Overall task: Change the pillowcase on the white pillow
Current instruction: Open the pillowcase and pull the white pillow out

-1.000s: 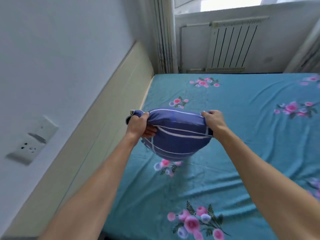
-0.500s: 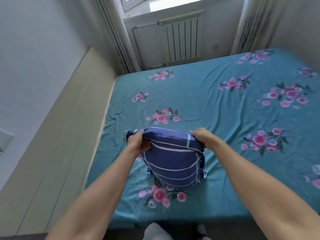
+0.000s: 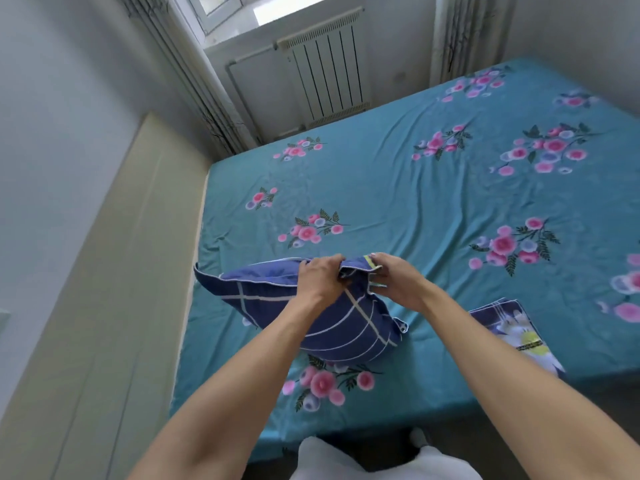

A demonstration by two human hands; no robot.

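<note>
Two hands at centre frame, both working one pillow: the left hand [image 3: 320, 277] curls its fingers over the bunched top edge of the blue striped pillow [image 3: 332, 313], and the right hand [image 3: 394, 280] pinches the same edge just beside it, knuckles nearly touching. Both forearms reach in from the bottom of the frame. The pillow rests on the teal floral bedsheet [image 3: 415, 188], and one folded pillowcase [image 3: 519, 332] lies at lower right.
</note>
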